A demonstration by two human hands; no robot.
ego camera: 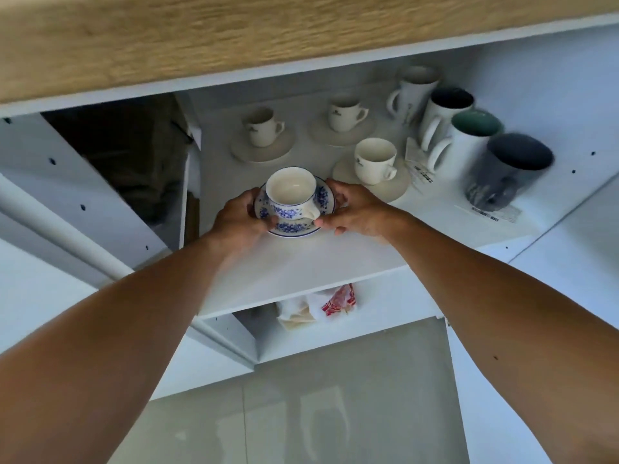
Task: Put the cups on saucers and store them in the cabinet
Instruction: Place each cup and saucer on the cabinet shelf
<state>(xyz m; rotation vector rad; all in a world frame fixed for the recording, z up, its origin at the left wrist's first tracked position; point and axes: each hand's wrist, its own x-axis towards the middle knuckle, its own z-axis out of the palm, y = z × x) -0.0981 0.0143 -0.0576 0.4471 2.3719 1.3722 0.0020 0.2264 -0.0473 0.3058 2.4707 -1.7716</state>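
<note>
A white cup with blue flowers [292,195] stands upright on a matching blue-flowered saucer [325,195], on or just above the white cabinet shelf [318,259] near its front. My left hand [239,219] grips the saucer's left rim and my right hand [358,209] grips its right rim. Further in, three plain white cups sit on white saucers: one at back left [262,127], one at back centre [346,112], one just right of my right hand [374,161].
Several tall mugs [465,142] stand in a row along the shelf's right side, with paper labels [422,174] beside them. A lower shelf holds a crumpled white and red packet [338,301]. A wooden panel [234,35] runs above. Glossy tile floor [301,413] lies below.
</note>
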